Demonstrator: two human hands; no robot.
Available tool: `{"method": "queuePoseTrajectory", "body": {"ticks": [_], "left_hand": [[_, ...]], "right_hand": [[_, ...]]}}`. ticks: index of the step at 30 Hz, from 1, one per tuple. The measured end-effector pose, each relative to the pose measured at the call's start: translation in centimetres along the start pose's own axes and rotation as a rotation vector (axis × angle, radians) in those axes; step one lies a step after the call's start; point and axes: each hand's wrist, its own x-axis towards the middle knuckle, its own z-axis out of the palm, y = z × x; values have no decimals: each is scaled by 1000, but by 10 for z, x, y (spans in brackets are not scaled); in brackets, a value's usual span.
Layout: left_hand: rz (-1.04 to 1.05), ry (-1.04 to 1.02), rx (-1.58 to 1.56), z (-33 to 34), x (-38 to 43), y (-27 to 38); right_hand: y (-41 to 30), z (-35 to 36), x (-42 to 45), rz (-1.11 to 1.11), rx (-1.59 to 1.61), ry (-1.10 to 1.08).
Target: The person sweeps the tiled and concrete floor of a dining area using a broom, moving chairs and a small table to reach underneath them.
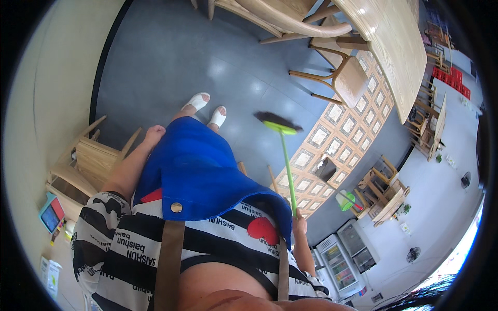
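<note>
My right hand (298, 226) grips the upper part of a broom's light-green handle (288, 171). The broom head (279, 127) has a green block and dark bristles, blurred, and it is over the grey floor to the right of my feet. Beside the blue apron (194, 155), my left hand (155, 135) hangs with its fingers curled and no object visible in it. White open-toed shoes (199, 102) are on my feet. Farther right, a dark dustpan (326, 170) lies on the patterned tile strip (319, 136), its thin handle running to a red grip.
Wooden chairs (352, 81) and a wooden table (400, 50) stand ahead and to the right. A wooden armchair (97, 157) is close on my left, along the pale wall (58, 77). A green bin (344, 200), more tables and glass-door fridges (337, 262) are at right.
</note>
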Motion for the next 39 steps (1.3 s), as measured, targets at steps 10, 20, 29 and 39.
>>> {"method": "queuePoseTrajectory", "body": {"ticks": [10,20,29,39], "left_hand": [[-142,-28,186,69,-16,-3],[-291,-195,57,88,25,-71],[-415,-94,-636,101,91,-157],[-353,98,-1072,101,116,-171]], "right_hand": [[-1,-11,-12,-180,657,-84],[-277,-51,-4,-404,909,-216],[-457,-74,86,-469,829,50],[-545,-114,181,-852,175,509]]}}
